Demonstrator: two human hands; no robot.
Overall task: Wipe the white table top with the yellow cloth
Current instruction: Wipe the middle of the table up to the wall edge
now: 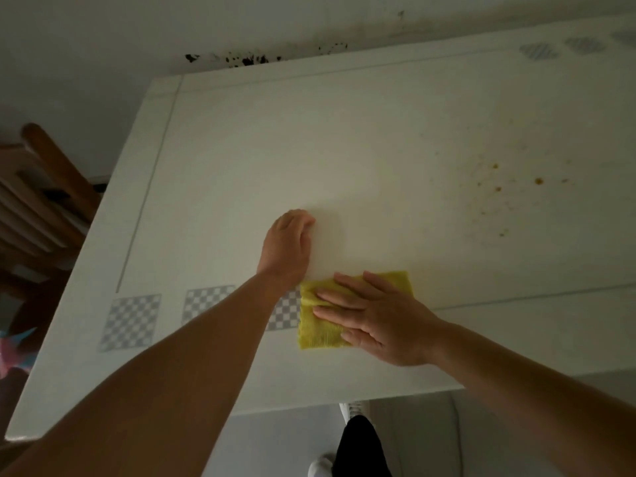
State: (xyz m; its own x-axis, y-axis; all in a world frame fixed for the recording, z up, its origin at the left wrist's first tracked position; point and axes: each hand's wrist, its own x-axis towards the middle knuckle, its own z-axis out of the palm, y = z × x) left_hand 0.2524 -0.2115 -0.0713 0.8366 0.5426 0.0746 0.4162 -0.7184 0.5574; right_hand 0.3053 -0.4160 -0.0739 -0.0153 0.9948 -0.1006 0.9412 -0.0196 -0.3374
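Note:
The white table top fills most of the view. The yellow cloth lies near the table's front edge. My right hand presses flat on it with the fingers spread and pointing left. My left hand rests on the table just beyond the cloth, with its fingers curled against the edge of a paler rectangular patch. I cannot tell what that patch is, or whether the hand grips it. Orange-brown spots are scattered over the right part of the table.
Grey checkered squares are printed along the table's front left. A wooden chair stands off the left edge. The wall behind the table has dark marks. My leg and shoe show below the front edge.

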